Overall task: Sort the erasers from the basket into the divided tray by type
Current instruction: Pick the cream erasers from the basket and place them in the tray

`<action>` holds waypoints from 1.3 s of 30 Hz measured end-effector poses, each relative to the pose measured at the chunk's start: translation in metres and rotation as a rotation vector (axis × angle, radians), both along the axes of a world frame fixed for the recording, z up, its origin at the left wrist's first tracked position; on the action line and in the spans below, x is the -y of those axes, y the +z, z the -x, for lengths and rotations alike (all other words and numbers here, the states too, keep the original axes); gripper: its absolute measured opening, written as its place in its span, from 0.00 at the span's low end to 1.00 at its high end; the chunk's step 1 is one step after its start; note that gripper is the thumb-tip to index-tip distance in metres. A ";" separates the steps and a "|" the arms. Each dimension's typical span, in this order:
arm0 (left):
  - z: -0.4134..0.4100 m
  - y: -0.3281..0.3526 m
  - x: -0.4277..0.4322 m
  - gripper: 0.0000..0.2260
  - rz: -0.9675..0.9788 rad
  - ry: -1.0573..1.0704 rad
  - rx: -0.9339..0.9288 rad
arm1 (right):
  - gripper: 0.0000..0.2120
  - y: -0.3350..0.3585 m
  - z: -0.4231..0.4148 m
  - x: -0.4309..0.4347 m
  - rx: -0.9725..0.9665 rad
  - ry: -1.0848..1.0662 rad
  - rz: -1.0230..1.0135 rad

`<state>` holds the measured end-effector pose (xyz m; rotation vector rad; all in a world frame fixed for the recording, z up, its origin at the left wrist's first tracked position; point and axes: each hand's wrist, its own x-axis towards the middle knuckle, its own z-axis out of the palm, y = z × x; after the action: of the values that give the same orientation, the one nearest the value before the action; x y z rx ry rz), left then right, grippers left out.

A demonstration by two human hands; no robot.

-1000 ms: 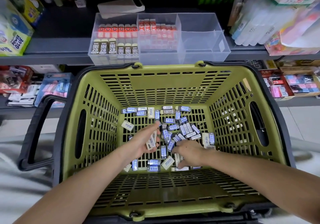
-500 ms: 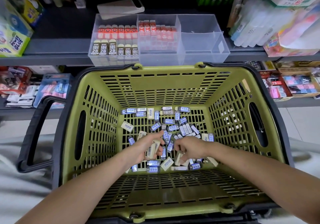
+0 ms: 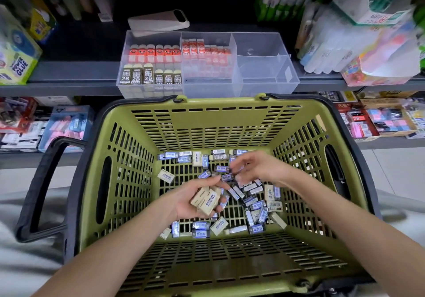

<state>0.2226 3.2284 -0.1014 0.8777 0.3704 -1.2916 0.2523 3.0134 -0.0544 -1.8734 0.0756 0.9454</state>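
My left hand (image 3: 186, 201) now lies palm up, fingers curled round a stack of cream rectangular erasers in "DRAWING" sleeves (image 3: 205, 199), a fuller stack than a second ago. My right hand (image 3: 255, 170) has moved to the far side of the small blue-labelled erasers (image 3: 256, 204) loose in the olive-green slotted plastic basket (image 3: 128, 181). Blur hides whether it grips one. The handful looks ready for the clear divided plastic tray (image 3: 264, 75), whose right compartments hold nothing.
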 end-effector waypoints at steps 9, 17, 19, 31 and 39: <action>0.001 0.002 0.003 0.15 -0.007 0.059 0.036 | 0.24 -0.054 0.007 0.049 0.135 0.684 0.903; 0.000 -0.002 0.006 0.13 -0.075 0.089 0.055 | 0.17 -0.068 0.026 0.044 0.145 0.637 0.791; 0.000 -0.005 0.006 0.13 -0.120 0.103 0.039 | 0.15 -0.066 0.027 0.038 0.151 0.595 0.736; 0.006 -0.004 0.017 0.25 -0.214 -0.243 0.201 | 0.13 0.000 0.019 -0.001 -0.132 0.003 -0.129; 0.006 -0.004 0.019 0.13 -0.235 -0.200 0.186 | 0.21 -0.041 0.047 0.035 0.014 0.692 0.791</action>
<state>0.2168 3.2090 -0.1051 1.2502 0.2965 -1.3527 0.2048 2.9783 -0.0951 -2.7171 -0.2638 1.5153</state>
